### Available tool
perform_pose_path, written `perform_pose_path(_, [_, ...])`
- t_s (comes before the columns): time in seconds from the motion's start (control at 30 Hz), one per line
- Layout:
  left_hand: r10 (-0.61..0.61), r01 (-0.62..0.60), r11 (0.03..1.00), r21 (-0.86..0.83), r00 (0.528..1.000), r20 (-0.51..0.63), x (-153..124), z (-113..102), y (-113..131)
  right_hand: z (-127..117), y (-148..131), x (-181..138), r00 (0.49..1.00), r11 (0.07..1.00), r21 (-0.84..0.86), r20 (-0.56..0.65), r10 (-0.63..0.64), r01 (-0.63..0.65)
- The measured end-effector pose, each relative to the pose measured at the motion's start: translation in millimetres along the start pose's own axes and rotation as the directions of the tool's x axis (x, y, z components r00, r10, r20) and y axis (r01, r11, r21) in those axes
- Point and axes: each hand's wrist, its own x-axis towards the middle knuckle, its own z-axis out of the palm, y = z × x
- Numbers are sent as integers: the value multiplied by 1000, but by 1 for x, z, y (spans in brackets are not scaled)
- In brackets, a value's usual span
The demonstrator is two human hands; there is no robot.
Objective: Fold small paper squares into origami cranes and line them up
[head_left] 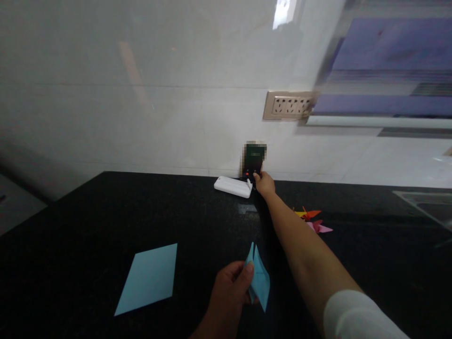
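My left hand [235, 282] pinches a partly folded piece of blue origami paper [260, 278] low in the middle of the view. Two narrow points of the folded paper stick up, and one wider flap hangs to the right. My right hand [265, 184] is stretched far forward to a phone [254, 160] leaning upright against the wall. Its fingers close at the phone's lower right edge, the thumb on the lower screen. The screen is blurred out apart from a small red spot. A flat blue paper sheet [150, 278] lies to the left.
A white rectangular device [233, 186] lies beside the phone's foot. Folded paper cranes [319, 227] in orange, yellow and pink sit behind my right forearm, partly hidden. The black countertop [88, 226] meets a tiled wall with a socket panel [288, 105]. A glass-like panel [427, 207] is at right.
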Motion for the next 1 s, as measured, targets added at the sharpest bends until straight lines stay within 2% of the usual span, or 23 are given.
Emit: perform_pose_path(1.0, [-23,23,999,30,1000,-9,-1,1,3,0,12,4,999,999,-30,29,-25,26])
